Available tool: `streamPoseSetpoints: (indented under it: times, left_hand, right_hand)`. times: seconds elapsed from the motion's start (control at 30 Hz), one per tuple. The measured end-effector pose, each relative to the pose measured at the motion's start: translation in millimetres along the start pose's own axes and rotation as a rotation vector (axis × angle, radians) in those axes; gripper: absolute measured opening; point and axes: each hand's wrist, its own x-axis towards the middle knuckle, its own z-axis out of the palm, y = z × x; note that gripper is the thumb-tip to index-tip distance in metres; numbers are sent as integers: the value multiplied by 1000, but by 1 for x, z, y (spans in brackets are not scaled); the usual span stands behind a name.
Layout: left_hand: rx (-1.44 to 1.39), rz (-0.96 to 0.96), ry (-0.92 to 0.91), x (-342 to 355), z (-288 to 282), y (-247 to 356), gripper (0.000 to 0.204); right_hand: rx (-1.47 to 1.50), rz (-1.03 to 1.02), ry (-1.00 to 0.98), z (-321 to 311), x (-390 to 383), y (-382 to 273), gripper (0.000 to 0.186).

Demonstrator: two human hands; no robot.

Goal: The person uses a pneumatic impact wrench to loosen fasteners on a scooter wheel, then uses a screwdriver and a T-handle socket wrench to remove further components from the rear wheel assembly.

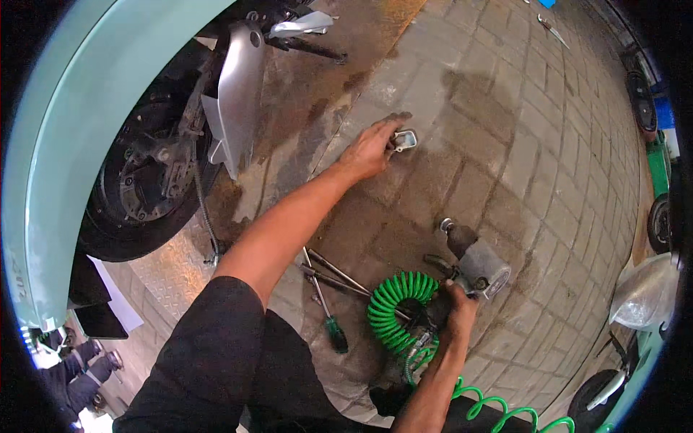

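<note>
My left hand (372, 148) reaches over the pavers, fingers curled at a small hollow, silvery metal part (406, 135). My right hand (458, 307) grips a grey air impact wrench (482, 268) near its hose connection; the wrench's socket points away from me. A coiled green air hose (382, 314) lies beside that hand, with a loose stretch running under the forearm toward the lower right. Left of the coil lie a screwdriver (335, 332) with a dark green handle and long metal rods (345, 278), partly hidden by the coil.
A pale green scooter (68, 86) fills the left, with a wheel (108, 209) and silver cover (238, 86) exposed over a metal plate (191, 270). A wrench (553, 30) lies top right. More scooters (599, 393) line the right edge. Another person's legs (79, 372) show lower left.
</note>
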Motion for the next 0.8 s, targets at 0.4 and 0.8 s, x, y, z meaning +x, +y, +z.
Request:
streamPoseSetpoints:
  times: [0.4, 0.8]
  left_hand:
    - [448, 111, 76, -25, -10, -23, 72]
    - [293, 45, -98, -3, 4, -2, 55]
  right_hand:
    - [-88, -14, -112, 8, 0, -3, 23]
    - [-329, -75, -69, 17, -20, -8, 47]
